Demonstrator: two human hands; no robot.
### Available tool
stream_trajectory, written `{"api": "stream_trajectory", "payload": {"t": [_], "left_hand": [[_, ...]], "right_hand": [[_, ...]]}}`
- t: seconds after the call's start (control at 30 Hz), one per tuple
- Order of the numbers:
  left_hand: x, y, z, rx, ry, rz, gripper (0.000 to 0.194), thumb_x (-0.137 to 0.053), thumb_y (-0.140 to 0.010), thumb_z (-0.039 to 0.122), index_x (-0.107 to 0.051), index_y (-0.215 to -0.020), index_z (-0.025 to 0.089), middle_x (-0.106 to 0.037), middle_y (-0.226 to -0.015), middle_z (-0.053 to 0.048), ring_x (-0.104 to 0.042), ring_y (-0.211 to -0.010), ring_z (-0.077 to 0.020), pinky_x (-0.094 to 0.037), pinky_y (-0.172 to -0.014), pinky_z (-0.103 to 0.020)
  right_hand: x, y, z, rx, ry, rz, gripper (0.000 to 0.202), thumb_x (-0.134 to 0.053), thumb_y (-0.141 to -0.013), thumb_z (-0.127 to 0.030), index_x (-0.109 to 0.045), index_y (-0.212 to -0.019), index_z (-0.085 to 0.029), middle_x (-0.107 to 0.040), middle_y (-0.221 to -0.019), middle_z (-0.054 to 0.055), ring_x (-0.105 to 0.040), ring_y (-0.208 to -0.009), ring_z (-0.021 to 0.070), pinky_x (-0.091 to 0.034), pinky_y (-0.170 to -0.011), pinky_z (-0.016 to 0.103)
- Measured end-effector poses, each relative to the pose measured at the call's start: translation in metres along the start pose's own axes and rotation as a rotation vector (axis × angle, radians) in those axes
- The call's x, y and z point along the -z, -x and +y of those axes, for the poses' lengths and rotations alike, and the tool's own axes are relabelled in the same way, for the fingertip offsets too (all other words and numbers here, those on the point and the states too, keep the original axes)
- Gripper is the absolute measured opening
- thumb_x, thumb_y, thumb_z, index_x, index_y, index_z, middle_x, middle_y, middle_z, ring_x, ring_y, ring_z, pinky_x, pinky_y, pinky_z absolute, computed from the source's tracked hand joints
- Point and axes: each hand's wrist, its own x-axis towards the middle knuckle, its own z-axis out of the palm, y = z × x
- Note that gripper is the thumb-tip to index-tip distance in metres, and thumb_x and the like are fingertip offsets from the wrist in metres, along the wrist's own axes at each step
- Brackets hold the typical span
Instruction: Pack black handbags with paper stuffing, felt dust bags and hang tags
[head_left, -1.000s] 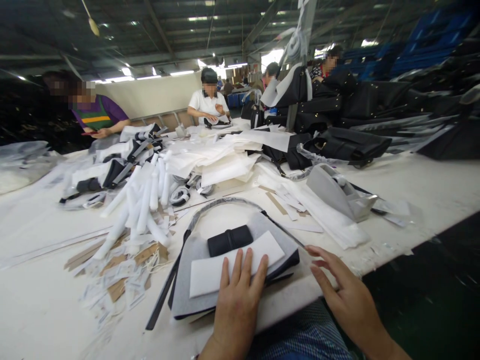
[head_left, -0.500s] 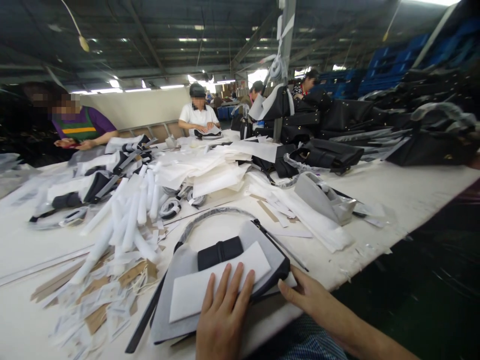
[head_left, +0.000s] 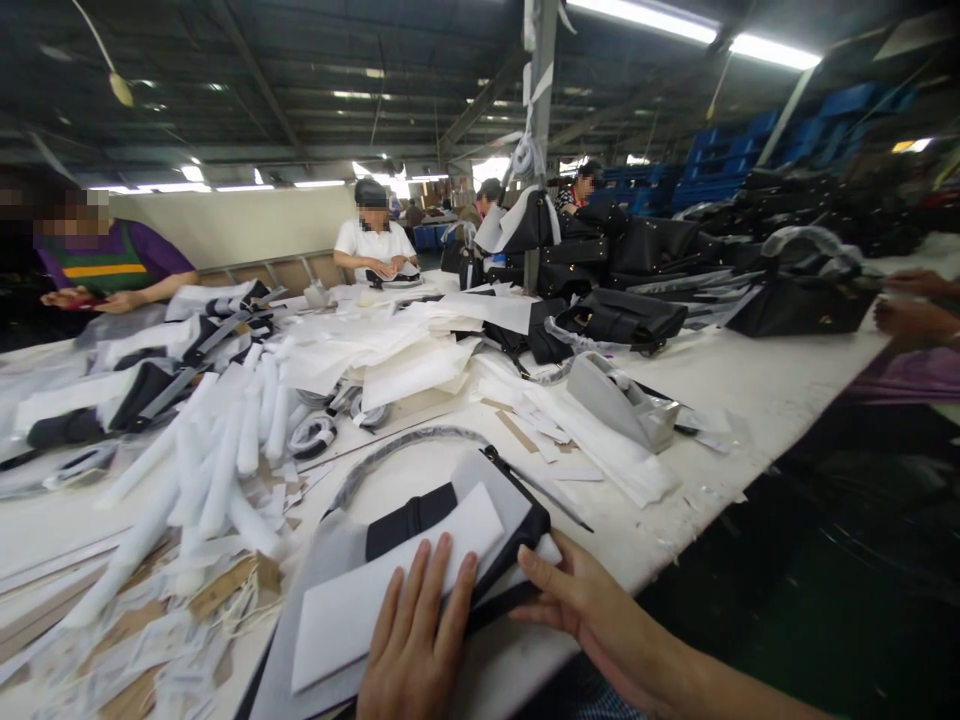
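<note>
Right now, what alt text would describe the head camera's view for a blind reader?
Left hand flat on a white pad on a grey-and-black bag, right hand at the bag's edge; beyond, white rolls, loose sheets and black bags crowd a white table, with people around.

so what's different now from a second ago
The right hand moved left, from beside the handbag to its right end, and took hold there. The view swung right, bringing another person's hands in at the far right. The left hand stayed on the white foam sheet.
</note>
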Motion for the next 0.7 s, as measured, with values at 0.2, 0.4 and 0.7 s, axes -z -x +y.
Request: {"api": "stream_trajectory", "payload": {"t": [0.2,0.4,0.7], "left_hand": [[0.014,-0.008,-0.03,0.035,0.007,0.001,0.062,-0.041,-0.095,0.014,-0.025,-0.155,0.02,-0.042,-0.154,-0.006,-0.04,-0.141,-0.0214,-0.028,-0.119,-0.035],[0.02,-0.01,-0.044,0.144,0.053,0.015,0.065,-0.044,-0.095,0.023,-0.021,-0.156,0.021,-0.047,-0.15,-0.008,-0.051,-0.132,-0.0242,-0.043,-0.109,-0.038],[0.02,-0.012,-0.044,0.136,0.027,0.043,0.066,-0.044,-0.093,0.021,-0.022,-0.156,0.019,-0.049,-0.148,-0.008,-0.054,-0.129,-0.0247,-0.045,-0.106,-0.036]], "right_hand": [[0.075,-0.032,-0.032,0.343,0.838,-0.033,0.039,-0.048,-0.097,-0.053,-0.068,-0.094,-0.019,-0.074,-0.09,0.008,-0.072,-0.085,0.024,-0.056,-0.085,0.04],[0.176,-0.083,-0.067,0.546,1.797,0.467,0.037,-0.044,-0.093,-0.019,-0.061,-0.126,-0.01,-0.058,-0.137,0.019,-0.05,-0.131,0.0309,-0.04,-0.11,0.047],[0.176,-0.093,-0.078,0.343,1.91,0.593,0.026,-0.052,-0.095,-0.025,-0.075,-0.087,-0.015,-0.075,-0.092,0.015,-0.067,-0.089,0.0331,-0.05,-0.082,0.045]]}}
